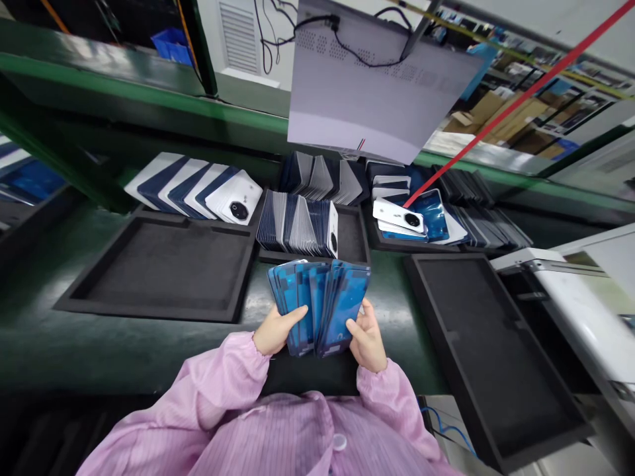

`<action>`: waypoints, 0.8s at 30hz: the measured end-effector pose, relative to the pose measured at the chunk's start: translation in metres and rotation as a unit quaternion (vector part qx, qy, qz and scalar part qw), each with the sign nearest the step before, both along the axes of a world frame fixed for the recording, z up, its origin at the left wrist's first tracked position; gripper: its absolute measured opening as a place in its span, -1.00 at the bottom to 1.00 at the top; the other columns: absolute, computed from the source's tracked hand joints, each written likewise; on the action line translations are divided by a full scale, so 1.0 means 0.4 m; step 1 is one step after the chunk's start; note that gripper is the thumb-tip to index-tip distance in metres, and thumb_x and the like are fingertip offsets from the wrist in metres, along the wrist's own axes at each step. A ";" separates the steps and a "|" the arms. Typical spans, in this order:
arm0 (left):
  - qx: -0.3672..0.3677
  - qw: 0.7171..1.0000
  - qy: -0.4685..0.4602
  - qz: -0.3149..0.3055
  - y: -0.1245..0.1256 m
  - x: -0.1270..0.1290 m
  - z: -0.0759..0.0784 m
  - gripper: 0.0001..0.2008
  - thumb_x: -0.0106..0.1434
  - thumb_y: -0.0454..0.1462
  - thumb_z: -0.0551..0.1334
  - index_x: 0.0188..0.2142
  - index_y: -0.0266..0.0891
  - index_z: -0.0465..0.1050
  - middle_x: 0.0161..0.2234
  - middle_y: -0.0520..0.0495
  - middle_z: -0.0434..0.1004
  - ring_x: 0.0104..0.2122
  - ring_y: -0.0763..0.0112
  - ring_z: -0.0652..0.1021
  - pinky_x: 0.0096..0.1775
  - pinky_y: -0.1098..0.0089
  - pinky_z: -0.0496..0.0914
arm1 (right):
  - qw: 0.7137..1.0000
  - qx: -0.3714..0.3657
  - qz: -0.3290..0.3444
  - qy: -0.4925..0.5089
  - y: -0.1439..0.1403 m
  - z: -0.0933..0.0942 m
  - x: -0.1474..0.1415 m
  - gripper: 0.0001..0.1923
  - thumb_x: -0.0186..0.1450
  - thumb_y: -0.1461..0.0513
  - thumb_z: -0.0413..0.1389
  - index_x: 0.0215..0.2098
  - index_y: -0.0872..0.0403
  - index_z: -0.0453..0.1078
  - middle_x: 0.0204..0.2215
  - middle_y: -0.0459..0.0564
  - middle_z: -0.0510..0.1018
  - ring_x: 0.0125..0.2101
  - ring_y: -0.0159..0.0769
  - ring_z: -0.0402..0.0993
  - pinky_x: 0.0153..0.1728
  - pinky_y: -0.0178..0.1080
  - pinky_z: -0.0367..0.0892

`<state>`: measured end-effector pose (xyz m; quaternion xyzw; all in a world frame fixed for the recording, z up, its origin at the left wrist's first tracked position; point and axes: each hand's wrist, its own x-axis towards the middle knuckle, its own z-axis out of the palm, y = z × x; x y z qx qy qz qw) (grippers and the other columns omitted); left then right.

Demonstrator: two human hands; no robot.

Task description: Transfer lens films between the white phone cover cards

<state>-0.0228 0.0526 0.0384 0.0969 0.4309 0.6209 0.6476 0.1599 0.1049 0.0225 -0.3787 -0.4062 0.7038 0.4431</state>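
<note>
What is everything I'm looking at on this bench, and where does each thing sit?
blue-filmed panels: a fanned stack, blue, held in both hands at the centre
empty tray: one, black, left on the bench
large tray: one, black, right, reaching past the bench edge
middle tray: one, black, behind the hands, holding upright grey and navy panels
white back covers: one overlapping row, white and navy, behind the empty tray
camera-hole cover: one, white, atop a blue pile at right rear
grey board: one, pale grey, hanging overhead with black cables
red strap: one, red, slanting from upper right
bench: one, dark green
pink sleeves: two, bottom centre
left hand: one, fingers on the stack's left
right hand: one, on the stack's right
</note>
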 end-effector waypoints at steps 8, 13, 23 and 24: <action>-0.046 0.997 -0.048 -0.027 -0.003 -0.002 0.007 -0.37 -0.18 -0.22 0.47 -0.05 -0.27 0.46 -0.32 -0.12 0.65 -0.26 0.07 0.63 -0.11 0.05 0.48 | 0.999 -0.025 0.022 -0.005 -0.002 -0.010 -0.014 -0.47 0.09 0.16 0.31 -0.02 -0.12 0.24 -0.17 -0.07 0.55 -0.17 -0.16 0.51 -0.09 -0.04 0.41; 0.001 1.000 -0.012 -0.003 0.001 0.004 -0.004 -0.38 -0.10 -0.13 0.47 -0.04 -0.32 0.47 -0.16 -0.23 0.62 -0.11 0.03 0.58 0.01 0.04 0.42 | 1.000 0.004 0.007 0.011 -0.004 -0.007 -0.011 -0.48 0.12 0.14 0.28 0.00 -0.14 0.22 -0.11 -0.07 0.52 -0.11 -0.17 0.48 -0.06 -0.03 0.41; -0.053 0.993 -0.108 -0.001 0.002 0.000 0.007 -0.56 0.16 -0.22 0.32 0.02 -0.31 0.41 -0.14 -0.22 0.61 -0.04 0.07 0.56 0.08 0.01 0.38 | 1.000 0.024 -0.020 0.002 -0.009 -0.021 -0.016 -0.49 0.14 0.18 0.28 0.03 -0.11 0.26 -0.02 -0.06 0.47 -0.05 -0.23 0.43 -0.01 -0.14 0.36; -0.056 0.993 -0.107 0.003 0.004 0.002 0.008 -0.60 0.19 -0.23 0.29 0.02 -0.31 0.41 -0.13 -0.21 0.61 -0.03 0.10 0.55 0.09 0.03 0.37 | 0.999 0.030 -0.022 0.001 -0.010 -0.021 -0.014 -0.48 0.14 0.17 0.27 0.04 -0.11 0.25 -0.01 -0.05 0.47 -0.04 -0.23 0.42 0.00 -0.14 0.35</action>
